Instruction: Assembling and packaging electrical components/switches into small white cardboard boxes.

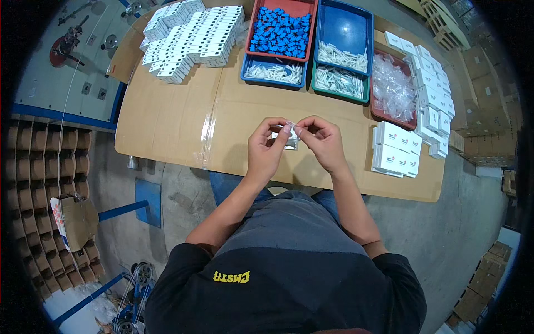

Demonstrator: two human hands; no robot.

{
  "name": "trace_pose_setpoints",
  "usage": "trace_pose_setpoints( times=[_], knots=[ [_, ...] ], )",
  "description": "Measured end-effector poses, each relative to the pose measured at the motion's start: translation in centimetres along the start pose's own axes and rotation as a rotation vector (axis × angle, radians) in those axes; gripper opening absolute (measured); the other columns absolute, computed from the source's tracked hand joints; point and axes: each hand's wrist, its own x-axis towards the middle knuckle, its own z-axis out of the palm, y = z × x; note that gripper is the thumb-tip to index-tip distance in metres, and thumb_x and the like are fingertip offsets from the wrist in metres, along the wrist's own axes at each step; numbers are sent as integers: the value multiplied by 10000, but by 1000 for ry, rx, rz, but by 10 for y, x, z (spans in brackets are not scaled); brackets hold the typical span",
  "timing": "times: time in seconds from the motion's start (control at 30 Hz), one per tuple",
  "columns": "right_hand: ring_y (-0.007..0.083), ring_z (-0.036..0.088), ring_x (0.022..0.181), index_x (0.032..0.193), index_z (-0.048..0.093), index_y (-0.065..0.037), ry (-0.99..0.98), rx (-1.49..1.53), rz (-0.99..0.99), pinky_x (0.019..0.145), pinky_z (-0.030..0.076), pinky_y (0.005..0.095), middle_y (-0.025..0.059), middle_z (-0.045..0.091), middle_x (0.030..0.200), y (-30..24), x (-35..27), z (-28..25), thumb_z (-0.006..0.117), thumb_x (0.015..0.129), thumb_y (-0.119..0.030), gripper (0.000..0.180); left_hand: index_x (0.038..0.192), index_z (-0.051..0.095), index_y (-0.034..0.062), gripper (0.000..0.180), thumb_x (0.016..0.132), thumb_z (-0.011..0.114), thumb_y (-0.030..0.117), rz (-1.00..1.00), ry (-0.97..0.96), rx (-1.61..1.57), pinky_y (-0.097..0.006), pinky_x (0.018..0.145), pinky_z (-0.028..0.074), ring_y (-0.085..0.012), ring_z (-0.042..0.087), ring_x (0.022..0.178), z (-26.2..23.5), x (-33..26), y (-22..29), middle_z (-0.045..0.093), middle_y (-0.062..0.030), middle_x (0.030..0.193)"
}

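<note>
Above the cardboard-covered table, my left hand (266,146) pinches the top edge of a small clear plastic bag (292,141) between thumb and fingers. My right hand (323,140) closes on the same upper edge from the other side, fingertips nearly meeting those of the left. The bag hangs between the two hands, with something pale or silvery in it that is too small to make out. My fingers cover part of its top.
Trays at the back hold blue pieces (281,32), white stick-like parts (340,79) and clear plastic bags (391,83). Stacked white boxes stand at the far left (194,36), the right (431,89) and near right (396,149). Brown cardboard (167,119) covers the table.
</note>
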Motion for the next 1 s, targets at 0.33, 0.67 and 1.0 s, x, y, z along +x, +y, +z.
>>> trace_pose_setpoints(
  times=[0.33,0.67,1.0],
  knots=[
    [19,560,746,1032,735,-16,2,17,17,624,413,191,-30,686,866,-4,-2,-3,741,954,-101,115,1129,660,3,148,1030,655,113,-15,2,-19,-225,739,543,-75,645,914,3,-2,2,691,-37,1010],
    [5,541,702,1007,735,-19,-8,48,47,576,390,180,-37,685,846,-4,-1,-1,751,946,-108,109,1121,619,12,123,1043,632,107,13,10,-57,-225,744,516,-74,606,905,4,-4,-4,646,-24,995],
    [2,531,696,999,728,-24,-41,81,21,577,385,176,-41,673,836,-6,-1,3,742,952,-102,93,1134,596,25,120,1054,612,114,45,-7,-95,-228,736,509,-69,589,904,4,-6,-4,627,-18,1005]
  ],
)
